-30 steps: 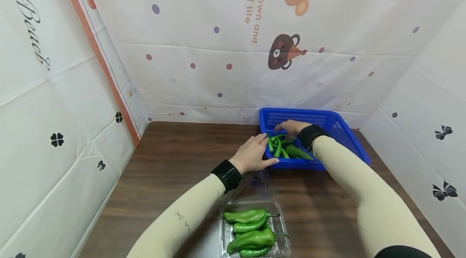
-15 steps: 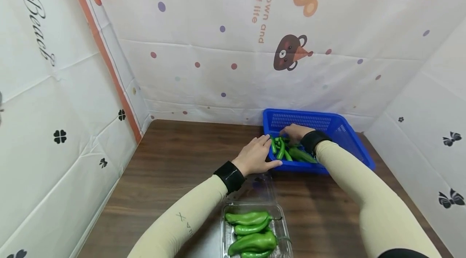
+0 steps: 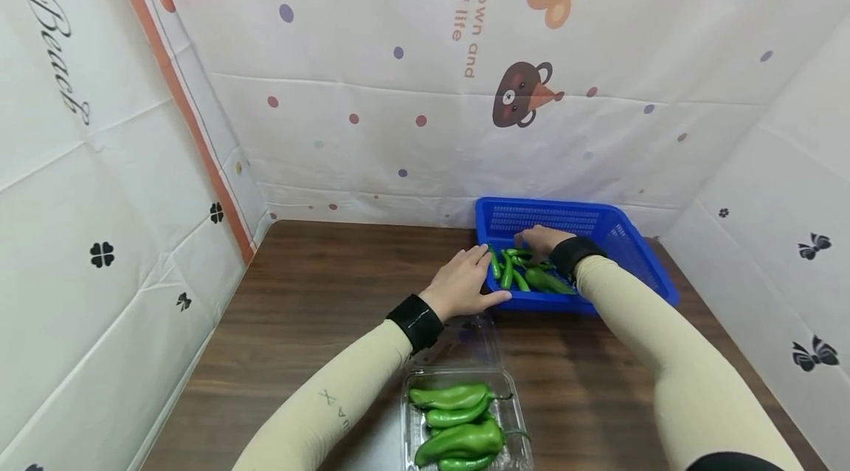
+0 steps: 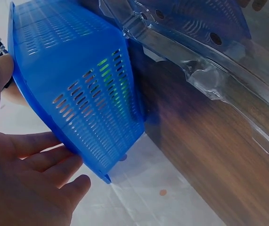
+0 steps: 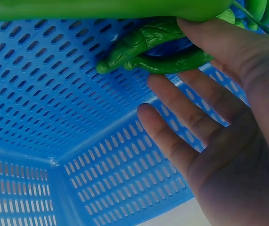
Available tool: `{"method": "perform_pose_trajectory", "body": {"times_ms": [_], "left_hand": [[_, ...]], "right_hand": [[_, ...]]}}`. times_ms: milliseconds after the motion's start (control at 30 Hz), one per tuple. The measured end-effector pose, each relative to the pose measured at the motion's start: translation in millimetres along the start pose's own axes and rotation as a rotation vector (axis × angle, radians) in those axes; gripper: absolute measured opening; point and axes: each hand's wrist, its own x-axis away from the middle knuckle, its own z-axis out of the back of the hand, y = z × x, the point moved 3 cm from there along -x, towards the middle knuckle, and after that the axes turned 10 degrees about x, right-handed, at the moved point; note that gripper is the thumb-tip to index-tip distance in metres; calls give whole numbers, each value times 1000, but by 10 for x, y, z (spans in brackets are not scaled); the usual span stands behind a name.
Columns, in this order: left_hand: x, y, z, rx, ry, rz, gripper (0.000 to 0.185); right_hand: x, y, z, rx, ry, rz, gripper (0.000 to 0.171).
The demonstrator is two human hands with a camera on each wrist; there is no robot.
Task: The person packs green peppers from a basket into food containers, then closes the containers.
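In the head view my left hand [image 3: 461, 283] rests at the near left corner of a blue plastic basket [image 3: 627, 253]. Its fairly straight fingers touch the rim, as the left wrist view also shows. My right hand [image 3: 541, 238] reaches down into the basket among several green peppers. From the right wrist, that hand [image 5: 228, 141] has its fingers spread, with the thumb beside a wrinkled dark-green pepper [image 5: 148, 35]; a firm pinch is not visible. A larger pepper [image 3: 546, 282] lies by the near wall. Small slim chillies [image 3: 508, 272] lie at the left.
A clear plastic clamshell box [image 3: 518, 397] stands at the front, its lid [image 3: 465, 345] folded back towards the basket. Several large green peppers [image 3: 465, 439] lie inside it. Patterned white sheets [image 3: 372, 153] enclose the brown wooden table [image 3: 319, 294] at the back and sides.
My right hand has shifted slightly to the right inside the basket, and the small chillies around it lie a little differently. My left hand stays at the basket's corner.
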Motion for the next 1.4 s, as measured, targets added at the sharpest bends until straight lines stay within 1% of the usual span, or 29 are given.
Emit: {"method": "perform_pose_trajectory", "body": {"times_ms": [100,267,367,500,633,1000,1400], "left_hand": [[4,-14,-3,-6,3,6,85],[4,-14,-8,-8,2,0,85],[11,-13,-13,-4,2,6,85],[19,-13,-13,-3,4,11,85],[23,-9,-9,5,9,9,84],[25,4,-10,9,1,15,84],[14,11,-6,9,0,16,84]], "right_hand": [[8,-25,14,-5,10,-3,47],[13,-1,-5,-22,6,-41,48],[15,-3,-11,-19,6,-32,48],[33,-37,-2,14,11,-16,47],[58,-67,-2,37,12,-16,50],[61,-12,-95,3,6,-12,49],[50,-3,-68,32,-21,-24,50]]}}
